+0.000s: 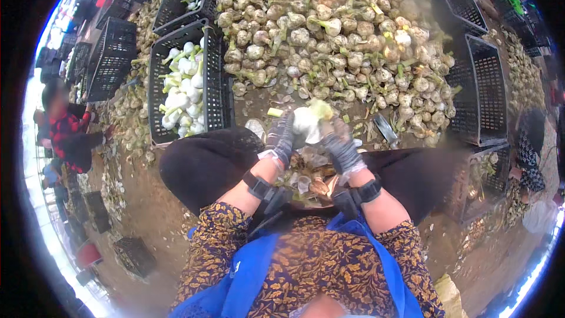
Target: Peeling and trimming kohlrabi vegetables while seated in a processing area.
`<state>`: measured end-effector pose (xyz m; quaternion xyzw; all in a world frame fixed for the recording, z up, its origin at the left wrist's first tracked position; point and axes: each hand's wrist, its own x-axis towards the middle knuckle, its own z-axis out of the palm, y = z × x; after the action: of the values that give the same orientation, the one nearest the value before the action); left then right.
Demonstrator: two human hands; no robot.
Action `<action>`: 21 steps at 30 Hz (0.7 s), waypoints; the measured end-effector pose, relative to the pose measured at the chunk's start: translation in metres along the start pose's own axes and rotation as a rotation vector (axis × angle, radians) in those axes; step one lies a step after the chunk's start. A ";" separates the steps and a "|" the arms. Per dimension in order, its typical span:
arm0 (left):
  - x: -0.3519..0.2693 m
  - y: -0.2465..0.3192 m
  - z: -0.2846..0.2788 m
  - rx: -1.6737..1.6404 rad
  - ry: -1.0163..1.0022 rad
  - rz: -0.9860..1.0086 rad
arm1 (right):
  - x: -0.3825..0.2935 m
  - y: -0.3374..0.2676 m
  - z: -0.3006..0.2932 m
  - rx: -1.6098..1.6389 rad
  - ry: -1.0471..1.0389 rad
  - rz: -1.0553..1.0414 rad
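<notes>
Between my gloved hands is a white garlic bulb (306, 124) with a pale green stem end. My left hand (280, 134), in a grey knit glove, grips the bulb from its left side; a short cut piece of green stem (275, 112) shows at the fingertips. My right hand (340, 141), also gloved and partly blurred, holds the bulb's stem side. Beyond my hands lies a large heap of unpeeled garlic bulbs (335, 48). A metal blade-like tool (385, 129) lies on the ground right of my right hand. Loose garlic skins (315, 172) lie between my legs.
A black plastic crate (154, 92) of clean white garlic stands at left, another crate (161, 26) beyond it. More black crates (491, 92) stand at right. One person (68, 137) sits far left by more garlic; another (529, 154) is at far right.
</notes>
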<state>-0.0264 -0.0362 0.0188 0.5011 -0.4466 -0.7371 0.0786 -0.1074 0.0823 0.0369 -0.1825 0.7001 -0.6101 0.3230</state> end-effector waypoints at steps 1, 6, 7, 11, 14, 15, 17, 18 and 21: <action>0.003 0.004 -0.003 -0.099 -0.002 -0.089 | 0.003 0.000 -0.005 0.205 0.015 0.162; 0.018 0.027 -0.018 -0.669 0.063 -0.150 | 0.018 0.000 -0.034 0.846 0.152 0.138; 0.019 0.028 -0.023 -0.664 -0.014 -0.117 | 0.019 0.002 -0.034 0.425 0.108 0.039; 0.025 0.023 -0.030 -0.621 0.052 -0.041 | 0.007 0.015 -0.023 -0.722 -0.202 -0.166; 0.031 0.015 -0.027 -0.451 0.161 0.113 | 0.002 0.025 -0.014 -0.669 -0.415 -0.280; 0.031 0.012 -0.026 -0.367 0.155 0.155 | 0.004 0.027 -0.013 -0.562 -0.485 -0.122; 0.030 0.011 -0.023 -0.140 0.166 0.223 | 0.011 0.027 -0.009 -0.397 -0.579 0.116; 0.027 0.011 -0.021 -0.192 0.109 0.166 | 0.014 0.025 -0.005 -0.240 -0.473 0.075; 0.014 0.013 -0.018 0.254 -0.175 0.630 | 0.017 0.016 0.005 0.061 -0.321 0.448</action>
<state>-0.0230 -0.0622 0.0174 0.2797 -0.6723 -0.6554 0.2007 -0.1143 0.0710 0.0174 -0.1077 0.6440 -0.5076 0.5621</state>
